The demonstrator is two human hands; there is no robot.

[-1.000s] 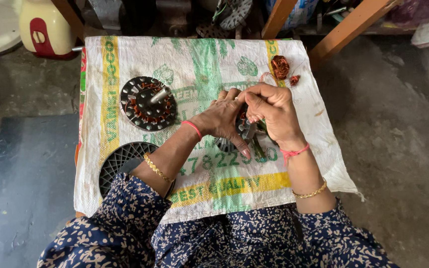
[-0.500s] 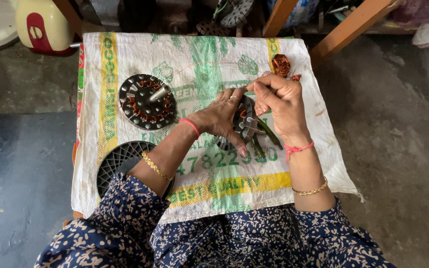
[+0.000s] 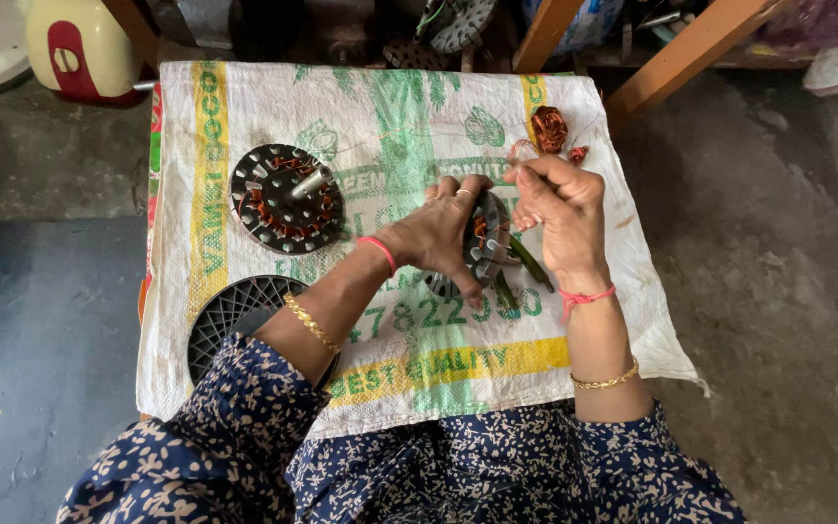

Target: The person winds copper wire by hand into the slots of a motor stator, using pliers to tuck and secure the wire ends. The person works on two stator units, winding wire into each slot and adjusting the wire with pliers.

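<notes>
Covering the table, a printed sack (image 3: 244,369) lies under both hands (image 3: 438,238) gripping a stator (image 3: 485,243) over concrete floor (image 3: 778,291)

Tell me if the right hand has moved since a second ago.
Yes. The right hand has risen up the sack toward the copper wire bundle.

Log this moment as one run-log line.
left hand: steadies stator | right hand: pinching above stator | second stator: left, on sack

White woven sack (image 3: 244,107) banded yellow, printed green; black stator (image 3: 286,199) wound copper-orange; navy floral sleeves (image 3: 215,437); red wrist threads (image 3: 586,296).
</notes>
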